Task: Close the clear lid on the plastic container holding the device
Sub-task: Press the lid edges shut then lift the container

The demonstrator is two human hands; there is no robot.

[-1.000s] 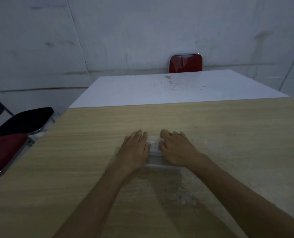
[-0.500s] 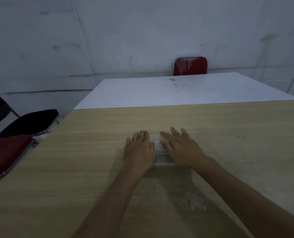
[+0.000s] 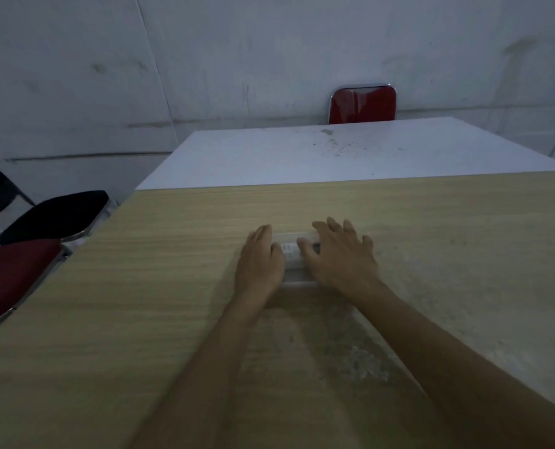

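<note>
**Two hands pressing flat on a clear plastic container**

Seen from a head-worn camera in dim light, two bare forearms reach forward across a pale wood-grain counter. The left hand lies palm down with its fingers held close together, covering the left part of a clear plastic container. The right hand also lies palm down, its fingers spread slightly apart, covering the right part. Neither hand grips anything; both rest flat on the clear lid.

The container sits on the counter near its middle, between and under the two hands. Only a narrow strip of it shows in the gap: see-through plastic with a pale, patterned shape inside, too blurred to identify. Whether the lid is fully seated cannot be told.

Beyond the wood counter lies a white tabletop, with a red chair back behind it against a grey wall. At the left edge stand a black chair seat and a red chair seat.
</note>
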